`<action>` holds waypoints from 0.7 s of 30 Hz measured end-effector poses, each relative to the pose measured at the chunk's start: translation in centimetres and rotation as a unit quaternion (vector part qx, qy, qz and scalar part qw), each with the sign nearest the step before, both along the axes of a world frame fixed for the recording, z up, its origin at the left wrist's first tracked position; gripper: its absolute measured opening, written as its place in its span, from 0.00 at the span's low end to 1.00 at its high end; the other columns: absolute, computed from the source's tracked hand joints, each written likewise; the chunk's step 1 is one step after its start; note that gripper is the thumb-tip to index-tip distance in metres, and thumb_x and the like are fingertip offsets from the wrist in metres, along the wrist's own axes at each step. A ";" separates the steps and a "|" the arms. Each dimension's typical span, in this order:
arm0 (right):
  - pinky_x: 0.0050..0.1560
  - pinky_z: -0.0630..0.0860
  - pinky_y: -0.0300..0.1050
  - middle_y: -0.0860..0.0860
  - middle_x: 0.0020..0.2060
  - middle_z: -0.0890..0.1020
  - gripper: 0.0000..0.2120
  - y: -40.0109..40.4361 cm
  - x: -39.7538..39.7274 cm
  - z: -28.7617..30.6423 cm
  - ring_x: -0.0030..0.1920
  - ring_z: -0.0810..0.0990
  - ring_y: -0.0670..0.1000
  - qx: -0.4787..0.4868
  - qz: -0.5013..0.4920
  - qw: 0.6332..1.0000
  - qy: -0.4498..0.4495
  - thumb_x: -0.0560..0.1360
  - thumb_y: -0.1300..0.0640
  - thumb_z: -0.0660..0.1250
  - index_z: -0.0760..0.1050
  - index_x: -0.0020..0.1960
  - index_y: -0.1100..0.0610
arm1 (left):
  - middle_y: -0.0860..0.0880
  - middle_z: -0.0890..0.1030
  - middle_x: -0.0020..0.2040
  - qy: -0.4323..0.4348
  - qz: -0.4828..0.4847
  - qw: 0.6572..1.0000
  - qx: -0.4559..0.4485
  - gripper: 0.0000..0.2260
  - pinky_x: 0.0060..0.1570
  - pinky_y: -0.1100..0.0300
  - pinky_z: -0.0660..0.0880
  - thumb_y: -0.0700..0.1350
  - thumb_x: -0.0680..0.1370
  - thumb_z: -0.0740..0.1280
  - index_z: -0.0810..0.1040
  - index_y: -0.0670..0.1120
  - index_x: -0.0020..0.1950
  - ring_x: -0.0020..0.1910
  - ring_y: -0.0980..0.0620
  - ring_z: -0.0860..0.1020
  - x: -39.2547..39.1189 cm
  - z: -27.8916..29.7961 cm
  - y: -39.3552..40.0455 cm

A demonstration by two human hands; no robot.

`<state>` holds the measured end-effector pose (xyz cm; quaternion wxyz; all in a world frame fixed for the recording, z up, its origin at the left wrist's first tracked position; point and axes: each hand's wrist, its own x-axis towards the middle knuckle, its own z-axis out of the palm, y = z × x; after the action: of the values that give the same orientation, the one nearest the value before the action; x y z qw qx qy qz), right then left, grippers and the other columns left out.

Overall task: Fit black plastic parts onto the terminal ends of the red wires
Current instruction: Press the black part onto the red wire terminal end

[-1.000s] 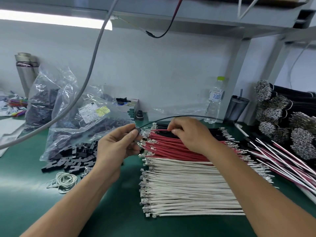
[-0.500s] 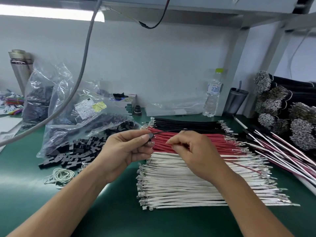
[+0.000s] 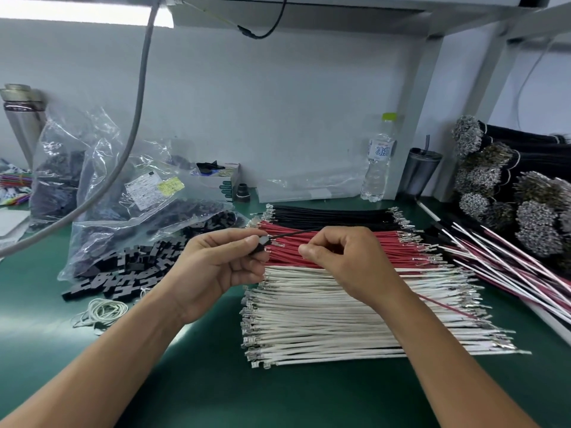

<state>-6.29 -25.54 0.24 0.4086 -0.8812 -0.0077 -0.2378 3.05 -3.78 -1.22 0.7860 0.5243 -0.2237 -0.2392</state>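
Above a flat row of white insulated wires (image 3: 355,307) on the green bench mat (image 3: 200,381), the left hand (image 3: 216,267) pinches a small black plastic part (image 3: 261,246) while the right hand (image 3: 346,261) pinches a thin red wire (image 3: 445,306), over the red wires (image 3: 340,245) and black wires (image 3: 333,215) beyond.

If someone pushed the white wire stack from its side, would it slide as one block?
Probably not. The white wires lie loose with no tie visible, so they would likely fan apart. Each looks thin and bendy, likely floppy when lifted. On the smooth green mat they may slide easily.
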 end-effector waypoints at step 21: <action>0.49 0.80 0.58 0.55 0.30 0.83 0.12 0.1 0.2 0.4 0.37 0.82 0.60 0.067 -0.026 0.994 0.077 0.67 0.47 0.77 0.83 0.33 0.56 | 0.35 0.84 0.41 -0.088 0.034 0.991 0.091 0.17 0.35 0.55 0.82 0.45 0.64 0.78 0.87 0.39 0.50 0.32 0.45 0.82 -0.6 0.0 -0.4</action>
<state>-6.10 -25.46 0.67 0.4598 -0.8673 0.0627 -0.1800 2.45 -4.20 -1.18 0.7202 0.6197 -0.2516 -0.1842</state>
